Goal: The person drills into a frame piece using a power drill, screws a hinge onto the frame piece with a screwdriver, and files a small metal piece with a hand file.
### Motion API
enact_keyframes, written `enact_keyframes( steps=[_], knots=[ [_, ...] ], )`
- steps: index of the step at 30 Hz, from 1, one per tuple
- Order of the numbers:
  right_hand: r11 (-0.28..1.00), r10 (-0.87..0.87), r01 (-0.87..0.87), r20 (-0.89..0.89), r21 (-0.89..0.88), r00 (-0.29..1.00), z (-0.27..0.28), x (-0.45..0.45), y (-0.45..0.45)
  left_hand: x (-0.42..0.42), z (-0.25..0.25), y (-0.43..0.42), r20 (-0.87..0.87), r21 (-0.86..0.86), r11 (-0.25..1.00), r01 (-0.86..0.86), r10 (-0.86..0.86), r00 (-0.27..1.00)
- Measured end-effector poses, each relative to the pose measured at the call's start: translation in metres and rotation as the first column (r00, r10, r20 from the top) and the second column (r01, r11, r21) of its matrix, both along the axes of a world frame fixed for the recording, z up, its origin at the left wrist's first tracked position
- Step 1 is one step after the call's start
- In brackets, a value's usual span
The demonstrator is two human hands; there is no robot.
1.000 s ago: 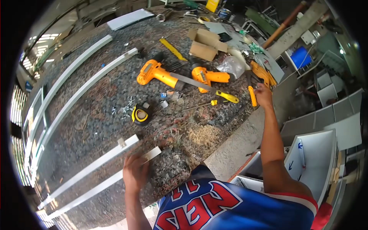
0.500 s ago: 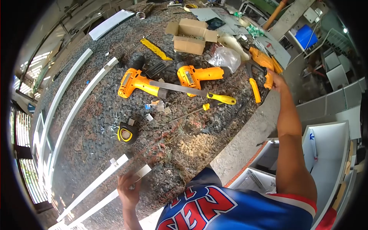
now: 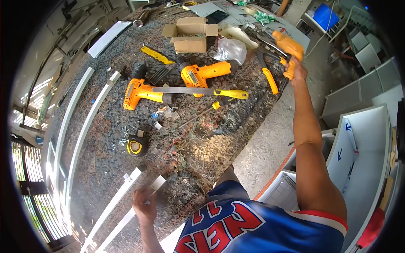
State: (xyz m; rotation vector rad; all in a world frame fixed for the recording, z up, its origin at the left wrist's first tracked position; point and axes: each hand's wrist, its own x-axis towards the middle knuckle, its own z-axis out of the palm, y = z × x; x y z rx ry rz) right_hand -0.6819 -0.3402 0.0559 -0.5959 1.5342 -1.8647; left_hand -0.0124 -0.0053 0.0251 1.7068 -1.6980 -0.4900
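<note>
My right hand [image 3: 296,69] is closed round the handle of an orange power tool [image 3: 288,45], held at the right edge of the stone-like table. Near the table's lower edge, my left hand [image 3: 144,204] is wrapped round a white metal bar [image 3: 127,219] close to its end. Another white bar [image 3: 112,202], with a small block on it, lies beside that one. A yellow-handled saw [image 3: 270,80] lies just left of my right hand. Two orange drills [image 3: 141,93] [image 3: 204,74] rest mid-table, with a yellow-handled file [image 3: 190,90] across one of them.
A tape measure [image 3: 136,146], a screwdriver [image 3: 216,105] and small screws lie on the table [image 3: 181,135]. Farther back are an open cardboard box [image 3: 190,36] and a plastic bag [image 3: 231,51]. Two long white bars [image 3: 90,109] [image 3: 69,105] lie at left. White cabinets [image 3: 367,139] stand at right.
My right hand has closed round the orange tool's handle and lifted it off the table edge. My left hand stays at the white bar while the view has shifted.
</note>
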Motion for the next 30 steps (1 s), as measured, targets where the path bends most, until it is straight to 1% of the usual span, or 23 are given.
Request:
enact_keyframes(
  steps=[1,2,3,4,5,6,7,8,11,13,15,18,21,22,24,27,28,30],
  knots=[
    [0.996,-0.043,0.044,0.011,-0.072,0.999,0.003,-0.001,0.005,0.001,-0.001,-0.001,0.009,-0.024,1.0,0.016,-0.015,1.0],
    [0.977,0.026,-0.041,-0.074,-0.207,0.997,-0.004,-0.028,0.008,0.0,-0.001,-0.001,0.019,-0.045,0.999,0.025,-0.024,1.0],
    [0.894,0.133,-0.139,-0.043,-0.425,0.99,-0.004,-0.054,0.018,-0.001,0.003,-0.002,0.054,-0.04,0.999,0.035,-0.033,0.998],
    [0.755,0.26,-0.219,-0.025,-0.618,0.965,-0.007,-0.078,0.025,0.0,0.001,-0.002,0.025,-0.033,0.999,0.036,-0.035,0.999],
    [0.742,0.264,-0.257,-0.083,-0.619,0.961,0.001,-0.106,0.036,-0.001,0.006,-0.001,0.07,-0.005,0.999,0.036,-0.036,0.997],
    [0.584,0.556,-0.501,-0.135,-0.639,0.82,0.03,-0.102,0.064,0.001,0.006,-0.001,0.043,-0.008,0.999,0.035,-0.034,0.998],
    [0.454,0.805,-0.625,-0.009,-0.635,0.593,0.069,-0.083,0.087,0.003,0.006,-0.001,0.048,0.01,0.999,0.05,-0.05,0.998],
    [0.476,0.767,-0.658,-0.09,-0.584,0.635,0.093,-0.07,0.11,0.007,0.001,0.0,0.048,0.021,0.999,0.046,-0.047,0.998],
    [0.406,0.703,-0.695,-0.283,-0.593,0.652,0.133,-0.085,0.156,0.007,0.003,0.0,-0.059,0.015,0.999,0.042,-0.041,0.997],
    [0.541,0.518,-0.624,-0.362,-0.564,0.775,0.143,-0.052,0.178,0.009,-0.001,0.0,-0.012,-0.023,0.999,0.046,-0.046,0.999],
    [0.684,0.32,-0.505,-0.407,-0.526,0.856,0.156,-0.005,0.2,0.01,-0.004,0.0,-0.039,-0.028,0.999,0.046,-0.047,0.998],
    [0.705,0.321,-0.593,-0.57,-0.39,0.757,0.177,0.031,0.224,0.009,-0.005,0.002,-0.056,-0.031,0.999,0.037,-0.039,0.998],
    [0.785,0.362,-0.595,-0.652,-0.174,0.667,0.216,0.081,0.242,0.01,-0.004,0.0,-0.036,-0.036,0.998,0.056,-0.057,0.998],
    [0.762,0.367,-0.631,-0.707,-0.144,0.604,0.226,0.107,0.246,0.01,-0.004,0.0,-0.039,-0.038,0.997,0.061,-0.063,0.997],
    [0.682,0.548,-0.731,-0.687,0.037,0.477,0.247,0.13,0.245,0.011,-0.005,0.0,-0.043,-0.046,0.997,0.062,-0.064,0.997],
    [0.651,0.628,-0.69,-0.736,0.317,0.253,0.281,0.205,0.246,0.012,-0.009,0.001,-0.046,-0.061,0.996,0.061,-0.064,0.997],
    [0.61,0.684,-0.687,-0.701,0.395,0.203,0.287,0.221,0.244,0.012,-0.009,0.002,-0.047,-0.07,0.995,0.064,-0.068,0.997],
    [0.567,0.746,-0.663,-0.646,0.489,0.161,0.29,0.269,0.247,0.012,-0.011,0.002,-0.044,-0.095,0.993,0.066,-0.071,0.997]
  ],
)
